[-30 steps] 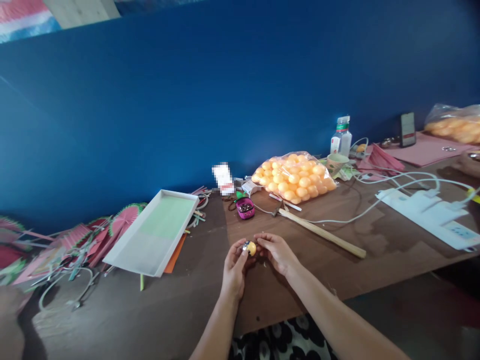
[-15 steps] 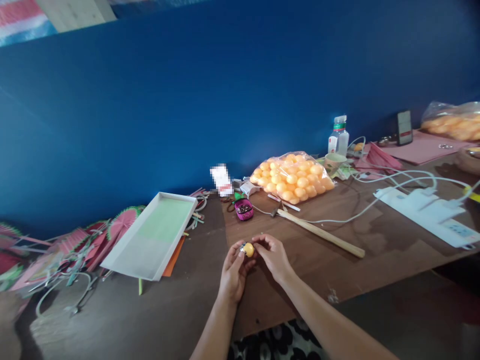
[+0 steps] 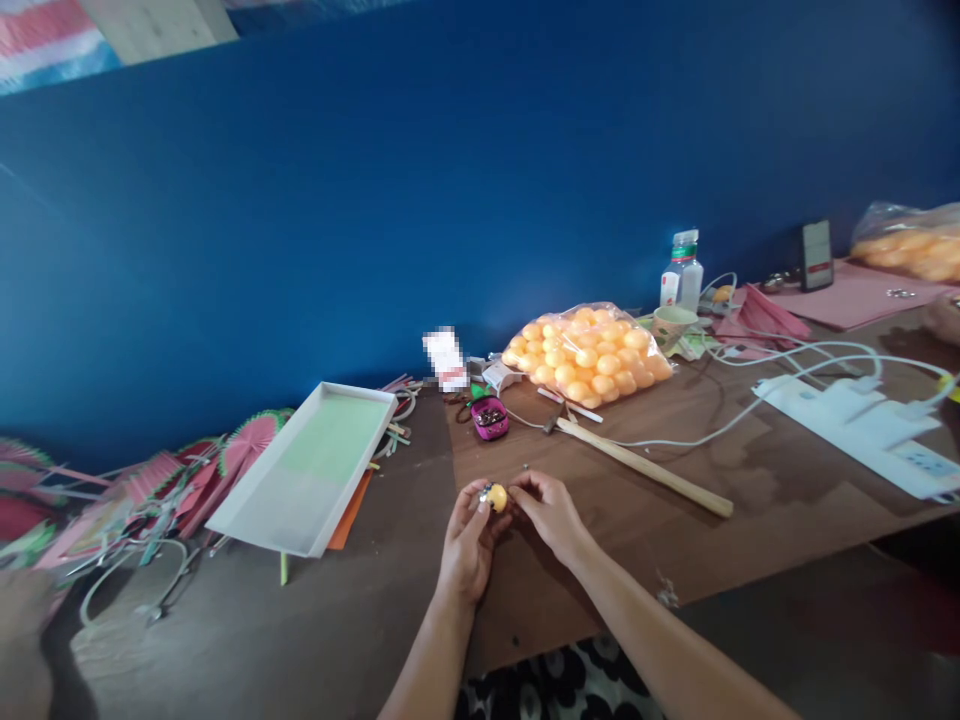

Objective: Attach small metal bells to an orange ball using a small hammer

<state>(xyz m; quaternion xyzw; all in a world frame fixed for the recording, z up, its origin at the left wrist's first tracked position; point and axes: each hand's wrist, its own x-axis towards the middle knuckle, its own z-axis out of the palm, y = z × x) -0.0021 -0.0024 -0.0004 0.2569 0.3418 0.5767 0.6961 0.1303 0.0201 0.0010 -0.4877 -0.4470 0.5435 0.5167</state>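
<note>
A small orange-yellow ball (image 3: 496, 497) with something shiny and dark on its left side is held over the brown table (image 3: 420, 600). My left hand (image 3: 469, 540) is closed round it, thumb in front. Right beside the ball, my right hand (image 3: 547, 508) has its thumb and forefinger pinched together; whatever is between them is too small to make out. Beyond my hands sits a purple case (image 3: 490, 418) with small metal pieces inside. A hammer (image 3: 645, 465) with a wooden handle lies to the right of it.
At the back lies a clear bag of orange balls (image 3: 589, 355), near a cup (image 3: 673, 325) and a bottle (image 3: 681, 272). A white power strip (image 3: 855, 430) with cables is on the right. Leftward are a white tray (image 3: 307, 470) and pink paper fans (image 3: 251, 440). Part of another person's hand (image 3: 943, 318) shows at the right edge.
The view has shifted slightly. My left hand still holds the ball, and my right fingers have moved only a little beside it.
</note>
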